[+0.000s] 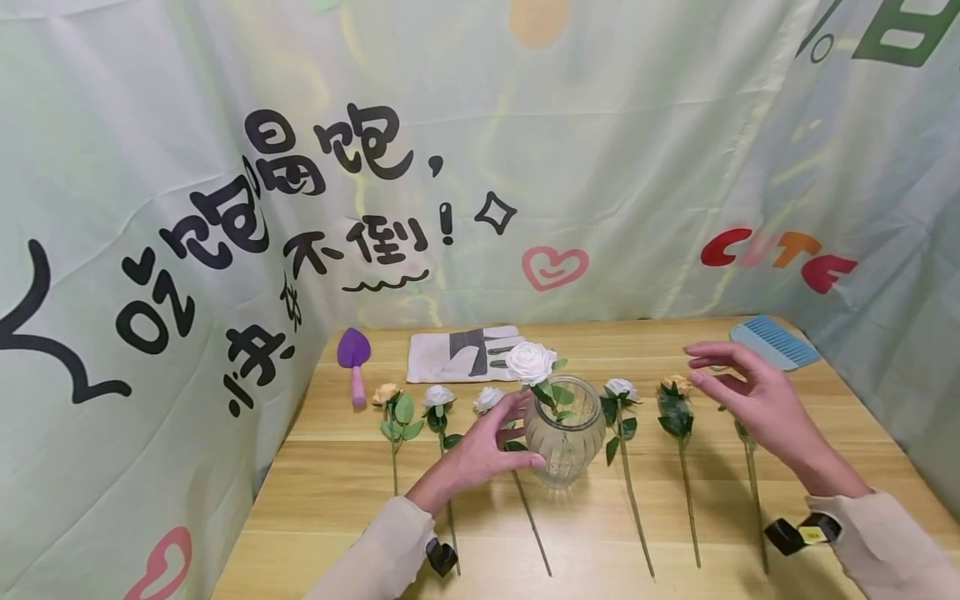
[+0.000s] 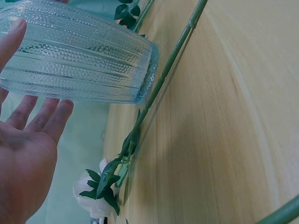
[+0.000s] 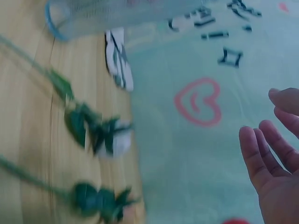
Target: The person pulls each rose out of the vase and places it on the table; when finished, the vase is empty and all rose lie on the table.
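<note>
A ribbed clear glass vase (image 1: pixel 564 450) stands upright on the table. One white rose (image 1: pixel 530 363) leans over the vase's rim toward the left, its leaves inside the mouth. My left hand (image 1: pixel 487 446) holds the vase from its left side. In the left wrist view the thumb (image 2: pixel 11 39) lies along one side of the glass and the fingers (image 2: pixel 46 116) along the other. Off to the right, my right hand (image 1: pixel 757 400) is raised with loosely bent fingers and nothing in it. It hangs over the rightmost flower stem (image 1: pixel 756 500), whose bloom it hides.
Left of the vase lie a yellow rose (image 1: pixel 387 394) and white roses (image 1: pixel 438 397). Another white rose (image 1: pixel 621 389) and a yellow rose (image 1: pixel 675 385) lie right of it. Behind are a purple trowel (image 1: pixel 354 348), a work glove (image 1: pixel 435 357) and a blue comb-like piece (image 1: pixel 776 343). A printed curtain (image 1: pixel 637 167) encloses the table.
</note>
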{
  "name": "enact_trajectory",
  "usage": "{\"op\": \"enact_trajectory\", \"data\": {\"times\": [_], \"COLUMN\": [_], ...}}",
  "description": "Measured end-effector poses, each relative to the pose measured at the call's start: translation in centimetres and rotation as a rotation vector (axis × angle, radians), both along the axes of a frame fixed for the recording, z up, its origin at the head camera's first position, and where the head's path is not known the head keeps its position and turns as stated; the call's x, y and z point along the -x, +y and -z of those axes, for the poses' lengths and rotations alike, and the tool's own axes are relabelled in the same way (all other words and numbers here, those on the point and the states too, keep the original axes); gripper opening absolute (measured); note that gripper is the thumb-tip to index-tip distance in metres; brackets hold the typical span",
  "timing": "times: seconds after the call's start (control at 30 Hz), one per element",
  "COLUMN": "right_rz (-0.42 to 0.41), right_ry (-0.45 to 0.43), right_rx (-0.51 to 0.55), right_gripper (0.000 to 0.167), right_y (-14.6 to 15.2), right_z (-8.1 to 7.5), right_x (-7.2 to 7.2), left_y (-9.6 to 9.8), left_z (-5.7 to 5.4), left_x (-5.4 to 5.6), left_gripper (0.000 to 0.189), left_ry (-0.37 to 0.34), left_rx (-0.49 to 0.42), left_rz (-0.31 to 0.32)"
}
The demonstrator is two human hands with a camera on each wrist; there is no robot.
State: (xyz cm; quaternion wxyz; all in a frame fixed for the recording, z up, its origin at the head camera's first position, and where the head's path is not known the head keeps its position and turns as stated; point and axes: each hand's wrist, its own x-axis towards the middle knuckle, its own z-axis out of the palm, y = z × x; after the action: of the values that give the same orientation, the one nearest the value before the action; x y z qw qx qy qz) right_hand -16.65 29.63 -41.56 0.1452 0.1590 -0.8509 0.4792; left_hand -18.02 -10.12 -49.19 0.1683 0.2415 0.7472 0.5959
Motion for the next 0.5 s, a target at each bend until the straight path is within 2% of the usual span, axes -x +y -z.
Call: {"op": "enact_trajectory", "data": {"times": [0.2,0.5], "right_rz": [-0.146,-0.334], "right_ry": [0.022,-0.019], "right_rx": [0.045,0.099], "right_gripper": [0.036,0.032], "right_y": [-4.0,-9.2], "right_z": [-0.9,-1.3], "right_x": [0.3,0.3], "left_y": [0.0,0.0], "left_z": [0.0,0.2], "left_x": [0.0,0.1], "left_gripper": [0.098,0.099], "left_ry": [-0.006,0.008], "left_rx": [-0.001,-0.014], "left_rz": [-0.002,0.007]}}
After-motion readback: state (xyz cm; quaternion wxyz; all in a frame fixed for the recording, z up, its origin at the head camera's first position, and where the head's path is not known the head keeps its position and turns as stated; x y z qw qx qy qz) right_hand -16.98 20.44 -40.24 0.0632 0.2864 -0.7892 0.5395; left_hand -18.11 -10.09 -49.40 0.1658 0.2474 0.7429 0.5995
